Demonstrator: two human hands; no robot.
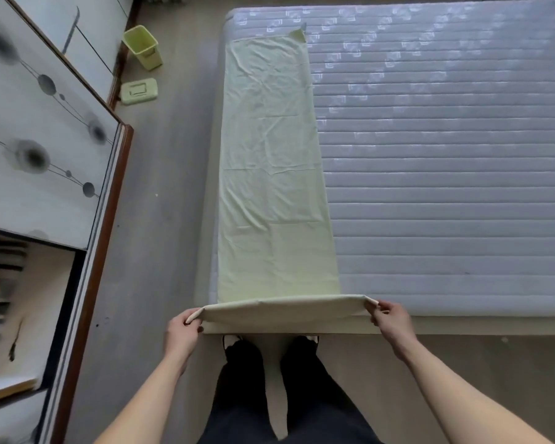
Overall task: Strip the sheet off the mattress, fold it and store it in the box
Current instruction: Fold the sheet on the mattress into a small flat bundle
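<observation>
A: Far left, the wardrobe (pixel 45 149); on the floor beside it, the green box (pixel 143 46) and its lid (pixel 139 90), both well apart from the bed. What does the left hand (pixel 181 331) hold?

B: The near left corner of the sheet (pixel 269 161), fingers curled and clamped on the rolled edge. The sheet lies as a long narrow strip along the left side of the mattress (pixel 446 174), already stripped and folded lengthwise.

A: And the right hand (pixel 390 318)?

B: Fingers pinched on the near right corner, the edge stretched taut between both hands.

A: Likely faults from here?

B: Uneven lift would skew the strip, so the next fold lands off-square. The far right corner (pixel 299 34) is already turned up and may stay creased. The strip lies close to the mattress's left edge and could slide to the floor.
</observation>
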